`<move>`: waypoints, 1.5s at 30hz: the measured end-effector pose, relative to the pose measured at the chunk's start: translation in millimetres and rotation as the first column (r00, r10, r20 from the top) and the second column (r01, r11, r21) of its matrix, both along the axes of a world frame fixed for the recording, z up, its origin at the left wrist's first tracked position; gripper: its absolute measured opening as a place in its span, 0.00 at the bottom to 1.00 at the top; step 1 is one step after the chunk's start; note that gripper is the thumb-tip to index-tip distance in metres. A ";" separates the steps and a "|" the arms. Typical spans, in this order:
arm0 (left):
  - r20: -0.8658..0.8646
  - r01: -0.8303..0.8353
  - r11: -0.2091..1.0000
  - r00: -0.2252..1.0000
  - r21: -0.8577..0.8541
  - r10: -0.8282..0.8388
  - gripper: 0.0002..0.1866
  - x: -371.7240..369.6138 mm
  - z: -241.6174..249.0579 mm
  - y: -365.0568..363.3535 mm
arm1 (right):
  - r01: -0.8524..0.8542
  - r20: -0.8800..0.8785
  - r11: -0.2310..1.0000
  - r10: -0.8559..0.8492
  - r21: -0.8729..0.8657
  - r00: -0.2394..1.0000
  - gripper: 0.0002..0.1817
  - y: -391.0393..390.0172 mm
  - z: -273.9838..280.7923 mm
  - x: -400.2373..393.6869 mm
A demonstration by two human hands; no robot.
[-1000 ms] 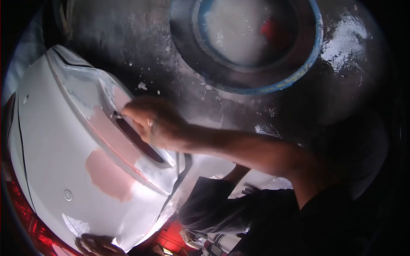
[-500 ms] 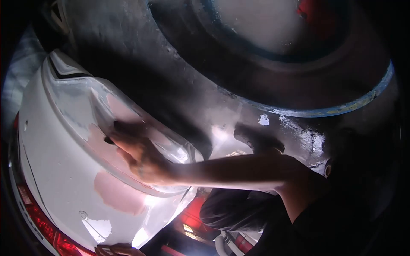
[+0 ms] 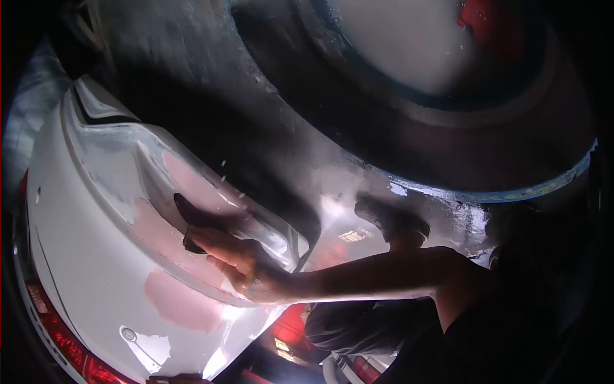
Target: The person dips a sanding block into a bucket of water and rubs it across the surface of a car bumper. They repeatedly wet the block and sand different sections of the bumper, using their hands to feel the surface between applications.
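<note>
— While your right hand [image 3: 240, 259] presses that dark sanding pad [image 3: 192, 224] on the white car bumper [image 3: 83, 256], where should it rub?

— Stay on the pink filler patch [image 3: 182, 169]. Your fingers are curled tight on the pad. Push flat and gently. Your left hand [image 3: 176, 379] barely shows at the bottom edge; I cannot tell its grip.

The wet, dark floor [image 3: 211, 83] carries a big round basin [image 3: 460, 182] with a blue rim, holding cloudy water. A white bumper [image 3: 77, 256] with pink filler patches stands beside it. A foot [image 3: 391, 221] rests between them.
</note>
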State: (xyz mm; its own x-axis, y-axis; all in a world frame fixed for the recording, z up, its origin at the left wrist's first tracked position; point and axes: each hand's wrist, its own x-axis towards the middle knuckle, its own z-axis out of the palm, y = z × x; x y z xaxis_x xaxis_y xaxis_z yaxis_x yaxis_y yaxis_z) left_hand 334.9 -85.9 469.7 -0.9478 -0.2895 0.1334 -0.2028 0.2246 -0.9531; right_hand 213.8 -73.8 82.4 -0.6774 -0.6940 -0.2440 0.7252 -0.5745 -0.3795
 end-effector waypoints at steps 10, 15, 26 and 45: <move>-0.179 -0.094 0.996 0.980 -0.010 0.091 0.25 -30.2 -46.5 14.7 | -0.028 -0.105 0.997 0.035 0.068 0.994 0.25 -9.5 1.5 -7.8; -0.042 0.048 0.999 0.998 -0.006 -0.049 0.24 -24.2 -27.5 6.6 | 0.045 -0.175 0.994 -0.028 0.095 0.984 0.25 -45.8 -2.6 -15.3; -0.137 -0.407 0.906 0.910 -0.120 0.391 0.24 11.6 15.3 -4.7 | -0.037 -0.109 0.996 0.046 0.079 0.993 0.24 -2.5 -6.6 -6.2; 0.149 0.018 0.998 0.988 0.061 -0.027 0.25 -24.8 -30.1 9.8 | -0.045 0.015 0.998 0.044 0.046 0.999 0.12 -35.0 -28.9 -93.6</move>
State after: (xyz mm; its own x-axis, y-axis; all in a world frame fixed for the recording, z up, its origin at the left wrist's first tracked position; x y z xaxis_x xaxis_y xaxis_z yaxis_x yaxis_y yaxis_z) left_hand 310.2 -76.0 439.6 -0.9622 -0.2710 -0.0274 -0.0529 0.2844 -0.9572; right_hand 120.2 -108.8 53.5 -0.6422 -0.7112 -0.2861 0.7553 -0.5234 -0.3945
